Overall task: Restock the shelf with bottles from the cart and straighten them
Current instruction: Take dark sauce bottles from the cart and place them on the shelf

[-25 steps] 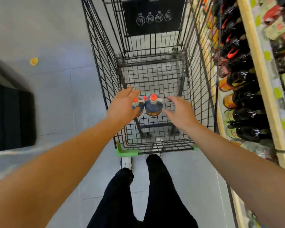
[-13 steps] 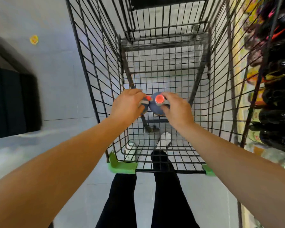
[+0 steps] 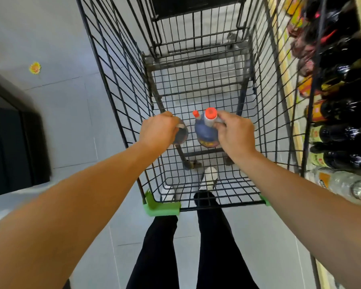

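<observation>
Bottles are in both of your hands now, inside the wire cart (image 3: pixel 121 84). Your right hand (image 3: pixel 233 132) is curled around the neck of a dark blue bottle (image 3: pixel 205 132) with an orange-red cap, its fingers wrapped just below the cap. Your left hand (image 3: pixel 157 130) is clamped over the top of a second bottle (image 3: pixel 180 133), so only a slice of its dark body shows to the right of your knuckles and its cap is hidden. A third orange-red cap (image 3: pixel 196 113) peeks out just beyond the blue bottle, between your two hands; what it belongs to is mostly hidden.

Half a second ago your hands were pressed close together over one tight cluster, with the caps nearly hidden between them. Since then they have drawn apart: a clear gap has opened between the left-hand bottle and the right-hand one, and the blue bottle's body now shows in full. A second ago both hands were still spread open, reaching in and gripping nothing.

Whether either bottle is lifted off the cart floor cannot be told from this angle. Beyond your right forearm, the shelf (image 3: pixel 288 84) holds rows of dark bottles (image 3: pixel 342 132) lying with caps toward the aisle.
</observation>
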A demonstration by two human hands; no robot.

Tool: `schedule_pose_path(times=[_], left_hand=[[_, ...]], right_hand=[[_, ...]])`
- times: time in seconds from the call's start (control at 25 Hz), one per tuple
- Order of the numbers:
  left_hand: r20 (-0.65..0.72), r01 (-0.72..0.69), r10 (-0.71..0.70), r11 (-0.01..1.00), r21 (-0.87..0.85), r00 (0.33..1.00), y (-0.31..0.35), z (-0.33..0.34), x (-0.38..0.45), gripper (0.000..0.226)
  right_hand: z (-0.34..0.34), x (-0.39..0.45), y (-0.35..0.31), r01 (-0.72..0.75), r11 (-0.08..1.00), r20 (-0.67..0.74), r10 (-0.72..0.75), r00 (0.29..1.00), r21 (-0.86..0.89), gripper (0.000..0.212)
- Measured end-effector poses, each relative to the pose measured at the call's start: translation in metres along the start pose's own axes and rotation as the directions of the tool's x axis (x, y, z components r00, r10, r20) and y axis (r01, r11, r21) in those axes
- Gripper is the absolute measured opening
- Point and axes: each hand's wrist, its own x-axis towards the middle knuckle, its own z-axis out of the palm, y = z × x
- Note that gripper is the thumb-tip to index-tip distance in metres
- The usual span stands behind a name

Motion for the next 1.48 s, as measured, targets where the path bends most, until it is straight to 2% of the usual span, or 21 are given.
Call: schedule_pose_path(times=[0.16, 0.36, 0.6, 0.76, 0.88, 1.0, 1.2, 1.32, 1.48], left_hand=[[-0.114, -0.123, 0.123, 0.992, 0.008, 0.986, 0.012, -0.042, -0.021, 0.024], [-0.239, -0.338, 0.348, 0.938, 0.081, 0.907, 0.032, -0.118, -0.064, 0.018], [-0.192, -0.568, 0.624, 0.775, 0.276, 0.758, 0.081, -0.202, -0.128, 0.024], [-0.186, -0.693, 0.744, 0.666, 0.276, 0.641, 0.128, -0.234, -0.169, 0.025], [-0.171, -0.771, 0.814, 0.58, 0.261, 0.555, 0.173, -0.244, -0.191, 0.026], [-0.16, -0.81, 0.865, 0.501, 0.304, 0.475, 0.221, -0.246, -0.209, 0.022], [-0.124, -0.887, 0.932, 0.363, 0.287, 0.341, 0.308, -0.236, -0.236, 0.022], [-0.128, -0.905, 0.955, 0.295, 0.307, 0.267, 0.364, -0.224, -0.25, 0.022], [-0.165, -0.921, 0.968, 0.233, 0.311, 0.189, 0.443, -0.204, -0.271, 0.022]], right_hand=[[-0.044, -0.029, -0.031, -0.034, 0.999, -0.148, 0.038, 0.988, 0.026, 0.028], [-0.117, -0.085, -0.076, -0.106, 0.994, -0.369, 0.11, 0.923, 0.031, 0.028], [-0.212, -0.196, -0.12, -0.251, 0.967, -0.616, 0.228, 0.754, 0.052, 0.026], [-0.252, -0.266, -0.126, -0.355, 0.934, -0.702, 0.274, 0.657, 0.032, 0.018], [-0.275, -0.317, -0.116, -0.441, 0.897, -0.752, 0.315, 0.579, 0.036, 0.012], [-0.293, -0.361, -0.1, -0.518, 0.854, -0.787, 0.357, 0.504, 0.055, 0.023], [-0.33, -0.435, -0.064, -0.643, 0.761, -0.83, 0.41, 0.379, 0.082, 0.025], [-0.354, -0.476, -0.039, -0.667, 0.735, -0.861, 0.414, 0.295, 0.125, 0.025], [-0.393, -0.524, 0.013, -0.698, 0.703, -0.885, 0.402, 0.234, 0.135, 0.028]])
